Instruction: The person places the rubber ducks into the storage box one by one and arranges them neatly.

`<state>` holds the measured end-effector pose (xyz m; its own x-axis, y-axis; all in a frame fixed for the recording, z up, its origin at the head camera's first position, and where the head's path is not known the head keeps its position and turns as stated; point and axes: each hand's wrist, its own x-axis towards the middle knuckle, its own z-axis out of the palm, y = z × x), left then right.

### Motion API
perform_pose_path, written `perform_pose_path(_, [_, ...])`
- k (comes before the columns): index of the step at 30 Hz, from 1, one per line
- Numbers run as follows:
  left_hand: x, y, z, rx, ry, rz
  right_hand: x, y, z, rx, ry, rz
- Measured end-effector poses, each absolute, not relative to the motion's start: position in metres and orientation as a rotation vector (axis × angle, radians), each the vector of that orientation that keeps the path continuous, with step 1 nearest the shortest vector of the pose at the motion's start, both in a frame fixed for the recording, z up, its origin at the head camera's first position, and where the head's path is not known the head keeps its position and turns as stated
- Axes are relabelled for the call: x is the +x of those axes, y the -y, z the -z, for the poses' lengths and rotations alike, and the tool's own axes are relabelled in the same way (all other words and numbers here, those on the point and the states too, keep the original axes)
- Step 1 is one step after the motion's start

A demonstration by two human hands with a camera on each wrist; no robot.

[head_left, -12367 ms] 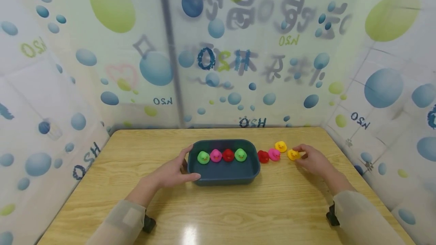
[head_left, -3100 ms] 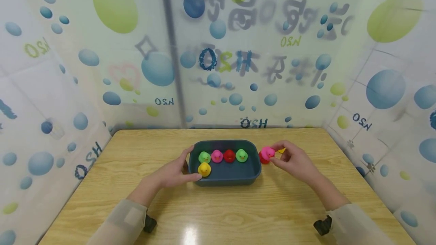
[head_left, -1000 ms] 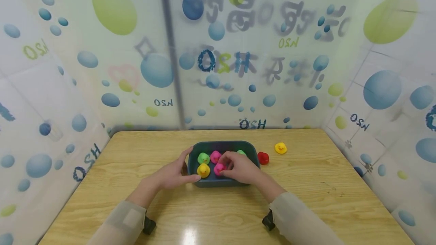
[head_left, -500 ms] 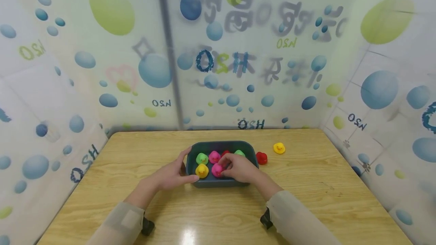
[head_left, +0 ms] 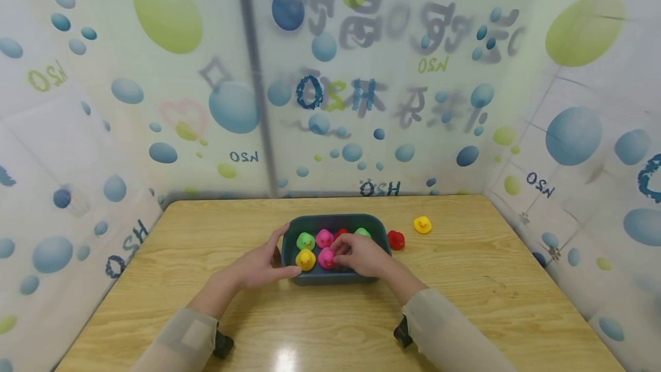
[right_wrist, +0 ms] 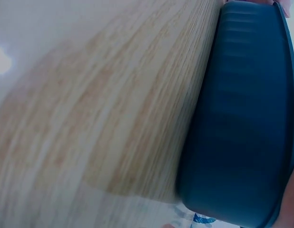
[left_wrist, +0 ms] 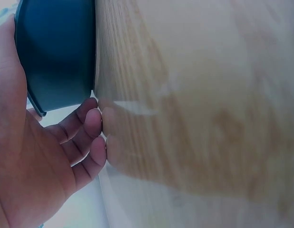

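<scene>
Blue tray (right_wrist: 242, 114) on wooden table (right_wrist: 104, 104)

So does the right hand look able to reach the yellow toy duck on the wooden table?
Probably yes: the yellow toy duck looks uncovered, though the right hand, at a pink toy duck, must clear the dark rectangular tray.

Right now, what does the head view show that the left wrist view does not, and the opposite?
Only head: the ducks, in the tray and on the table, and the right hand at the front pink duck.
Only left wrist: the left hand's three fingertips against the table, seen clearly.
Both: left hand, tray, table.
</scene>
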<state>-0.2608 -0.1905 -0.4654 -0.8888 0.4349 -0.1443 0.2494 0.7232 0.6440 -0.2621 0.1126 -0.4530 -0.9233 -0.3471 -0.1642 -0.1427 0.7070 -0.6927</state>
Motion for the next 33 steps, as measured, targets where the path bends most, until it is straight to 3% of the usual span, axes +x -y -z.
perform_pose_path(27, [-0.2616, 0.193, 0.4679, 0.539, -2.638, -0.939, -0.2607, -0.1148, 0.4563, -0.42, -2.65, 1.072])
perform_pose_path(33, [-0.2618, 0.1928, 0.4684, 0.548, -2.639, -0.932, -0.258, -0.1212, 0.456, -0.422, -2.677, 1.257])
